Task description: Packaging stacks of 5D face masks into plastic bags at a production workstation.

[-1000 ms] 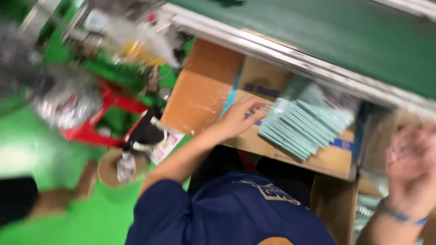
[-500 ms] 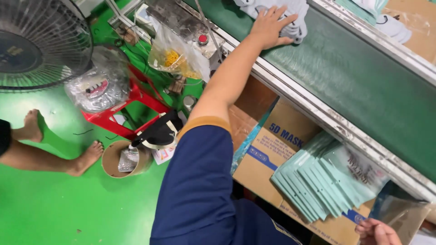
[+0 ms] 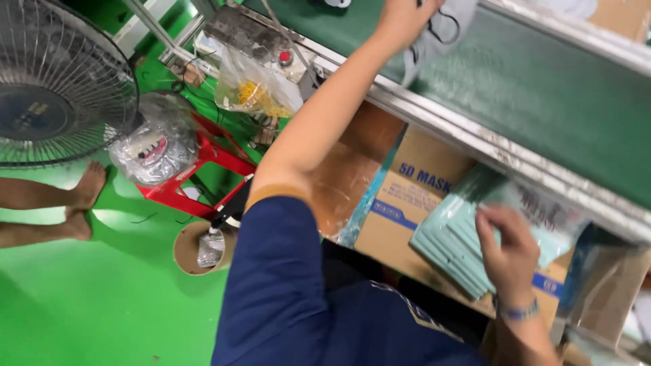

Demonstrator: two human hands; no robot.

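Two hands work around a long green conveyor belt with a metal rim, which runs slantwise across the upper right. Everything else is placed from that belt.

Below the belt's rim stands a brown cardboard box with blue print and a blue stripe on its flap. Inside it, just under the rim, lies a fanned stack of pale green flat pouches partly wrapped in clear film. Far left of the belt, over the green floor, a round wire-caged fan stands. Between fan and belt sits a red metal stool carrying a crumpled clear bag with a red and white label. At the belt's near end hangs a clear bag holding yellow pieces.

Over the belt, the left hand is curled closed around a grey face mask whose ear loops dangle; the mask hangs above the belt surface. Below the belt, the right hand, a blue band at its wrist, rests with fingers spread loosely on the pouches, gripping nothing.
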